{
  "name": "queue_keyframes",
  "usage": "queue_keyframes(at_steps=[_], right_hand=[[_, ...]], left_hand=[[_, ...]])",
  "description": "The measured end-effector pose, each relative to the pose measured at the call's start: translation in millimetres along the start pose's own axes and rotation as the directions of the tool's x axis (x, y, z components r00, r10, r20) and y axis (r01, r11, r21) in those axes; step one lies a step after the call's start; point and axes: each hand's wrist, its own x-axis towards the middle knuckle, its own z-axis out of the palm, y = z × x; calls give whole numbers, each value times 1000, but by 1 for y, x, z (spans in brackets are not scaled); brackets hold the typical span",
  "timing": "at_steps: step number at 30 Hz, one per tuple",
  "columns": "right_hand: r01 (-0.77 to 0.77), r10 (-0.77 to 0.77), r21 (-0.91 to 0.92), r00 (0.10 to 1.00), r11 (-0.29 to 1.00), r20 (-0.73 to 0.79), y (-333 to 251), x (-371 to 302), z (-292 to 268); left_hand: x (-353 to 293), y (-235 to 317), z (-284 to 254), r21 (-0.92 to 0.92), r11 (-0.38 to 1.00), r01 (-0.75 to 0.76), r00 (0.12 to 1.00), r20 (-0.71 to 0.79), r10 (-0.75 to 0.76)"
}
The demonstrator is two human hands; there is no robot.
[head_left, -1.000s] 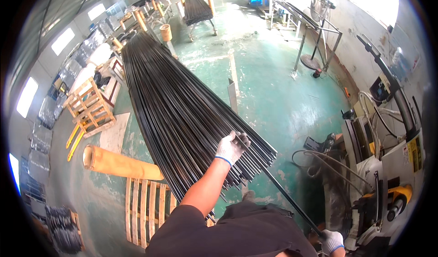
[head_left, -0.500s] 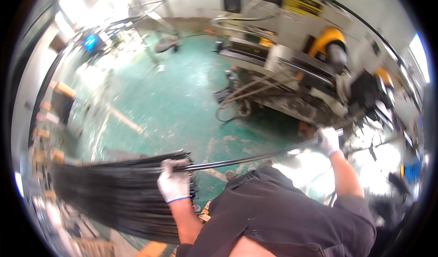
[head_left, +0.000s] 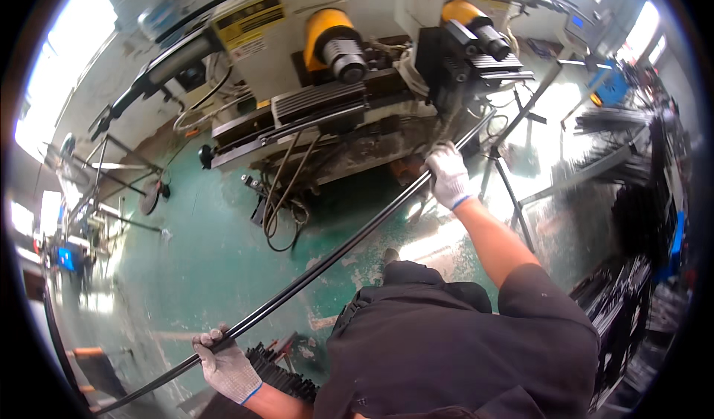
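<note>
Long black metal bars [head_left: 316, 269], seemingly two side by side, slant across in front of my body. My left hand [head_left: 227, 370], in a pale knitted glove with blue trim, is closed round their lower left part. Farther up to the right, my right hand [head_left: 449, 178] in a similar glove grips them. Their upper right end reaches past that hand towards the machine and a metal stand. At the lower left the other end runs out towards the picture's dark rim. Below my left wrist, the ends of a stack of dark bars [head_left: 277, 374] show, partly hidden by my arm.
A large machine [head_left: 320, 110] with yellow-and-black cylindrical heads stands ahead, cables hanging at its front. A metal stand [head_left: 508, 173] is right of it. More dark bars [head_left: 621, 292] fill the right side. At far left stands a metal frame [head_left: 100, 170] on the green floor.
My view has swung to the right, bringing the machine to the middle. Both hands keep hold of the bars, which have moved away from above the stack and now slant more steeply.
</note>
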Motion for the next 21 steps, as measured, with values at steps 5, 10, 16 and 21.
queue_keyframes(at_steps=[5, 10, 16, 21], right_hand=[[-401, 349, -244, 909, 883, -228, 126, -1, -43], [-786, 864, 381, 371, 487, -340, 99, 36, -45], [-30, 706, 772, 385, -634, 595, -44, 72, -54], [-54, 802, 867, 356, -495, 480, 7, 109, -52]], left_hand=[[69, -12, 32, -2, 998, 65, 986, 155, -64], [91, -94, 81, 34, 991, 129, 962, 236, -134], [114, -201, 159, -47, 934, 354, 886, 337, -319], [167, -224, 196, -9, 883, 469, 829, 349, -437]])
